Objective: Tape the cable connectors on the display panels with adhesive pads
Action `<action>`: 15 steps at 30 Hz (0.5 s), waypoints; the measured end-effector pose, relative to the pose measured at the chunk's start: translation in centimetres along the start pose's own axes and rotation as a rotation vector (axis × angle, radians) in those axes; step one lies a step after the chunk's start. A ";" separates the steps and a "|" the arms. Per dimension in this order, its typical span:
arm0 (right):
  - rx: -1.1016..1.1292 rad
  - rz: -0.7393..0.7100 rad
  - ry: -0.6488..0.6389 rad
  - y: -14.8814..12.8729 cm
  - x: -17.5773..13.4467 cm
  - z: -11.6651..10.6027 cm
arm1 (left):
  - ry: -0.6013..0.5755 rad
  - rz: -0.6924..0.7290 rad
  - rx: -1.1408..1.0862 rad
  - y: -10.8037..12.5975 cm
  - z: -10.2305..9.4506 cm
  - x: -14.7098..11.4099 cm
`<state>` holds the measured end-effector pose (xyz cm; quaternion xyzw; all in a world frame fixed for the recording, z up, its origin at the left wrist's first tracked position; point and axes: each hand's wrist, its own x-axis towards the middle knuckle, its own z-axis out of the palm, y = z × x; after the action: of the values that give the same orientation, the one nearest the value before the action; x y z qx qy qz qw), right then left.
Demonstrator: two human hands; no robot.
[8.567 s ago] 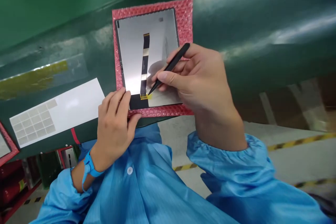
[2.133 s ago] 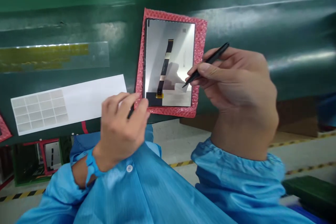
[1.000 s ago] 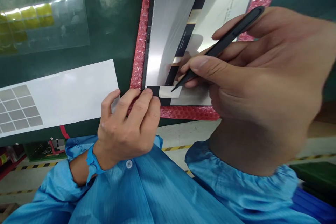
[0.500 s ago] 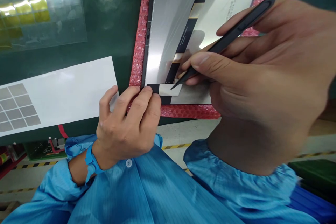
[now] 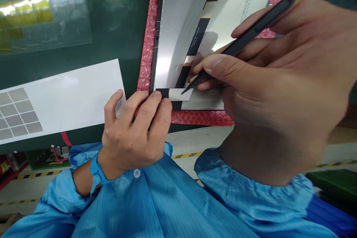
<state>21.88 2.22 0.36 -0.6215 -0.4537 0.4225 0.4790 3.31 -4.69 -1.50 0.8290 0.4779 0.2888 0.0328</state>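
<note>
My right hand (image 5: 267, 78) grips a slim black pointed tool (image 5: 242, 41) like a pen. Its tip meets, or hovers just over, a pale strip (image 5: 178, 94) by the near-left corner of a flat silvery panel (image 5: 181, 18). I cannot tell whether the tip touches. My left hand (image 5: 136, 130) lies palm down with bent, slightly spread fingers, its fingertips resting on the panel's corner beside the strip's black end (image 5: 162, 92). It grasps nothing. A dark band with pale patches (image 5: 198, 37) runs lengthwise over the panel; my right hand hides part of the panel's right side.
Red bubble wrap (image 5: 146, 52) lies under the panel on a dark green table (image 5: 119, 18). To the left are a white sheet with grey squares (image 5: 80, 89) and a clear sheet with yellow squares (image 5: 72, 26). A blue bin (image 5: 329, 215) stands below, right.
Almost nothing differs. Both hands, the tool and the panel keep their places, with only a very slight shift of the view.
</note>
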 end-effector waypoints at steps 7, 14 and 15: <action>-0.014 -0.038 0.024 0.3 0.0 0.0 | -0.012 -0.004 0.003 0.1 0.0 0.0; -0.029 -0.033 0.011 0.2 -0.2 0.0 | -0.015 -0.005 -0.007 0.1 -0.1 0.1; -0.024 -0.030 0.012 0.2 -0.2 0.0 | -0.016 -0.006 -0.008 0.1 -0.1 0.1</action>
<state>21.80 1.97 0.22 -0.6229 -0.4651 0.4060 0.4805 3.33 -4.68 -1.37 0.8296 0.4791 0.2838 0.0406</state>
